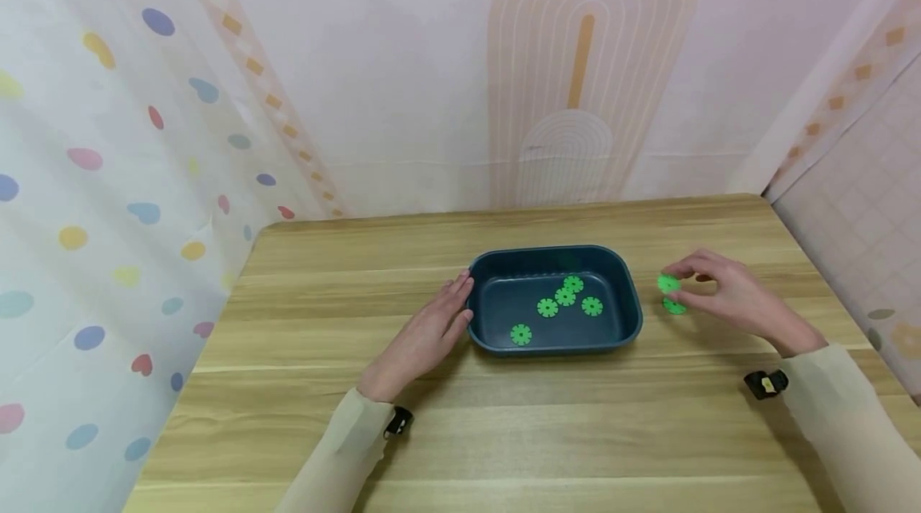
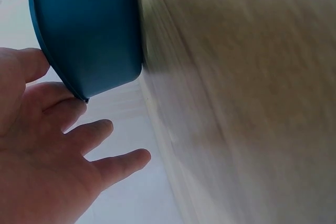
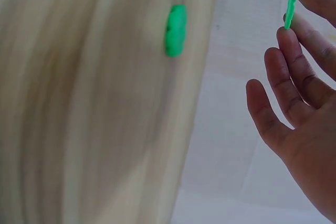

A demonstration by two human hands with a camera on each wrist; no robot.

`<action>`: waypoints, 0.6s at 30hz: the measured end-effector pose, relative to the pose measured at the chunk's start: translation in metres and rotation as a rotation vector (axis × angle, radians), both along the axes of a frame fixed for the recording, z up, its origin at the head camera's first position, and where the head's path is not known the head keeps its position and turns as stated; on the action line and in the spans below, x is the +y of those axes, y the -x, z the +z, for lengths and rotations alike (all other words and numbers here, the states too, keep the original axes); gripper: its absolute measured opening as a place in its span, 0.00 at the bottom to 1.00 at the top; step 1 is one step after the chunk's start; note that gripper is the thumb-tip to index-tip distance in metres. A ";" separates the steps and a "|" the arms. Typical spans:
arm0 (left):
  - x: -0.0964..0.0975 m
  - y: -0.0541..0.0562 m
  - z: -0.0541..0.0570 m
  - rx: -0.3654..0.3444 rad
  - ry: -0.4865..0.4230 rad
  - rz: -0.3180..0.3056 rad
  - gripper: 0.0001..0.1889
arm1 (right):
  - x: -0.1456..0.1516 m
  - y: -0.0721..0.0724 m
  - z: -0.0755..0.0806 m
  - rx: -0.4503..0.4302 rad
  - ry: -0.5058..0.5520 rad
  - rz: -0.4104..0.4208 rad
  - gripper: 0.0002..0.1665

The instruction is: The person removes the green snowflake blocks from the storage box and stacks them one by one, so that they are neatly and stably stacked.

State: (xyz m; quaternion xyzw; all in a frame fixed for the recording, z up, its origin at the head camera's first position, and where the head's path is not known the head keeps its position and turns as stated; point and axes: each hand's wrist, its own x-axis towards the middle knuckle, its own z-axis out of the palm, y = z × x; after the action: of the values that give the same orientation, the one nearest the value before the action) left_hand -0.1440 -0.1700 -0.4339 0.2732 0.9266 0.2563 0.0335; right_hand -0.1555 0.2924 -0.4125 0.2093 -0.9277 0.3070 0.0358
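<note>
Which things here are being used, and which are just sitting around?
In use:
- dark blue plastic tray, steadied by the left hand
- green plastic gear disc, pinched in the right hand
- second green disc on the table
- five green discs in the tray

Just there:
- wooden table
- patterned curtains

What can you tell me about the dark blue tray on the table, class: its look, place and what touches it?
The tray is a dark blue, shallow rectangular basin with rounded corners and a rolled rim, plastic by its look. It sits flat near the middle of the wooden table. Five green gear-shaped discs lie inside. The left hand rests straight-fingered against its left end; the right hand stays clear of it.
</note>
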 end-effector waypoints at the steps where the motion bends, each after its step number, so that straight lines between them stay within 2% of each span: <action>1: 0.000 0.000 0.000 -0.001 0.000 0.002 0.29 | 0.002 0.000 -0.002 0.004 0.001 0.003 0.15; 11: 0.000 0.000 0.002 -0.012 -0.007 0.005 0.29 | 0.011 0.001 -0.014 -0.003 -0.033 0.042 0.16; 18: -0.001 0.000 0.000 -0.002 -0.003 -0.003 0.29 | 0.013 0.002 -0.016 -0.098 -0.057 0.024 0.17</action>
State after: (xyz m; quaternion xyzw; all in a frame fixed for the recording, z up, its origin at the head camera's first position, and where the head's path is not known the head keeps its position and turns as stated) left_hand -0.1439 -0.1711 -0.4335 0.2743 0.9258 0.2577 0.0344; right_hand -0.1570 0.3056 -0.4290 0.2061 -0.9342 0.2906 -0.0196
